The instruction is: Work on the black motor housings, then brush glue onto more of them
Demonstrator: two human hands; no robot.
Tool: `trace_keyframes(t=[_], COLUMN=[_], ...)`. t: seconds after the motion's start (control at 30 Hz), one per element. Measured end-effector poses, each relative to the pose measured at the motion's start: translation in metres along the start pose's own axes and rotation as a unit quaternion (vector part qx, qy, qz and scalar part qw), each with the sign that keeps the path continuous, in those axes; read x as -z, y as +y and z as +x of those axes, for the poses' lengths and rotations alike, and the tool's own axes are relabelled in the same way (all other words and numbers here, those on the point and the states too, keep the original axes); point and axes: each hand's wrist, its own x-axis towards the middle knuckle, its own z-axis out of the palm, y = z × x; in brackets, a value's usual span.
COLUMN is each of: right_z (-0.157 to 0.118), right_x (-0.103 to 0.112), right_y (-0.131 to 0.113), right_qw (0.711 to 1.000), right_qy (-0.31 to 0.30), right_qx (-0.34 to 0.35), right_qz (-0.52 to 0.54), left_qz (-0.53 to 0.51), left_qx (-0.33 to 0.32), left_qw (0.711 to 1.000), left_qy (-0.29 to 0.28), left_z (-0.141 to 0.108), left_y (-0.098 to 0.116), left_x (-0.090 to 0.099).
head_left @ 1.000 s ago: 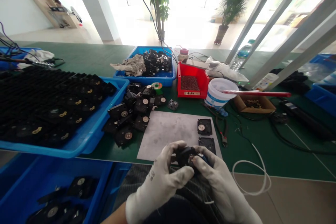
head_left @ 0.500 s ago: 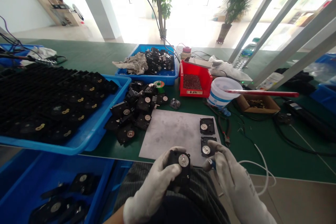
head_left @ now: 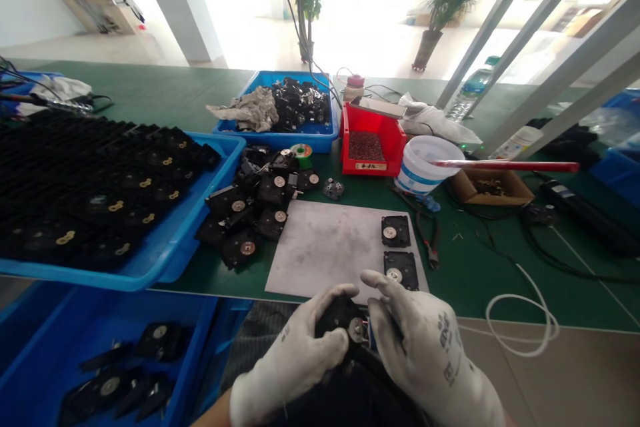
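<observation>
My left hand (head_left: 305,343), in a white glove, grips a black plastic mechanism (head_left: 337,320) with a round silver disc near its right edge, low over my lap. My right hand (head_left: 420,337), gloved too, is closed at that edge, its fingers bent around something mostly hidden; only a bit of blue shows beside the disc. Two similar black mechanisms lie on a white sheet (head_left: 320,247), one (head_left: 395,232) behind the other (head_left: 403,269), just beyond my right fingers. A heap of such mechanisms (head_left: 240,207) sits left of the sheet.
A blue tray (head_left: 190,240) full of black parts stands left; a lower blue bin (head_left: 30,373) holds several mechanisms. Behind are a red bin (head_left: 373,167), a white bucket (head_left: 425,160) and another blue tray (head_left: 280,142). Pliers (head_left: 431,247) and a white tube (head_left: 520,300) are on the right.
My right hand has moved left to the mechanism's edge, uncovering the nearer one on the sheet. The held mechanism has tilted. The white tube has shifted right.
</observation>
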Motion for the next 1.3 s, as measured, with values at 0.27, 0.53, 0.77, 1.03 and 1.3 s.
trace_keyframes(t=[0.27, 0.53, 0.77, 1.03, 1.3], right_z=[0.0015, -0.0002, -0.0002, -0.0026, -0.0031], right_x=[-0.0028, -0.0062, -0.0058, -0.0065, -0.0055], right_y=[-0.0040, -0.0031, -0.0023, -0.0031, -0.0029], right_qw=[1.000, 1.000, 1.000, 1.000, 1.000], right_qy=[-0.008, 0.006, 0.013, 0.011, 0.021], right_qx=[0.001, 0.003, 0.006, 0.004, 0.006], right_qz=[-0.005, 0.007, 0.008, 0.006, -0.008], left_qz=[0.053, 0.057, 0.056, 0.087, 0.082], left_qx=[-0.005, -0.009, -0.009, -0.004, -0.007], left_qw=[0.998, 0.998, 0.998, 0.996, 0.996], left_qy=[0.018, 0.020, 0.015, 0.021, 0.017], left_z=[-0.0002, -0.0013, -0.0015, -0.0022, -0.0021], left_y=[0.0026, 0.0039, 0.0018, 0.0041, 0.0072], left_x=[0.0012, -0.0012, 0.0011, 0.0005, 0.0001])
